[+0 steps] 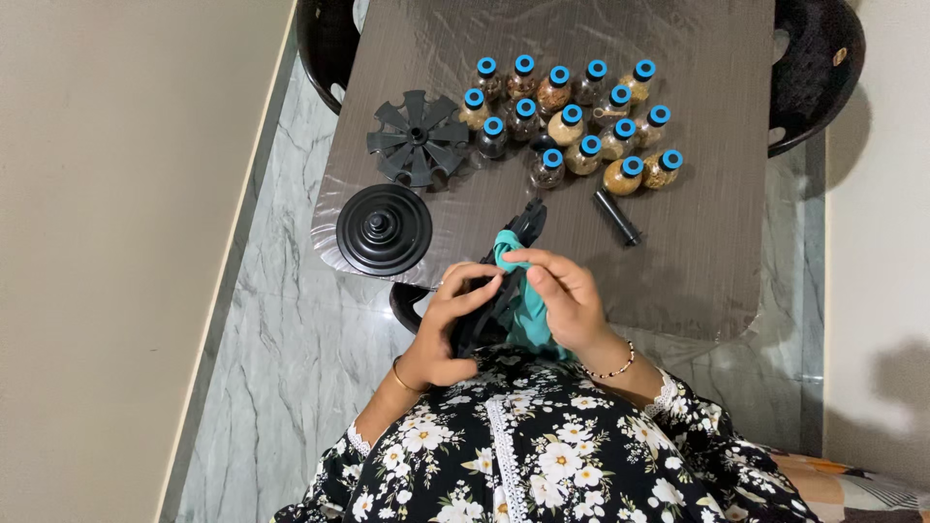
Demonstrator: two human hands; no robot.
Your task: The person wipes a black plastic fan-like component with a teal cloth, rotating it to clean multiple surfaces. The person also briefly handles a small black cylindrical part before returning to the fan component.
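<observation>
My left hand grips a black slotted plastic rack piece that stands on edge above my lap. My right hand presses a teal cloth against that piece, fingers curled over the cloth. On the dark table beyond, another black slotted rack disc lies flat at the left. A round black domed base sits near the table's front left corner. Several small spice jars with blue caps stand clustered at the middle back. A short black tube lies in front of them.
Black chairs stand at the far left corner and at the far right of the table. A marble floor runs to the left, bounded by a beige wall. A patterned cushion edge shows at the lower right.
</observation>
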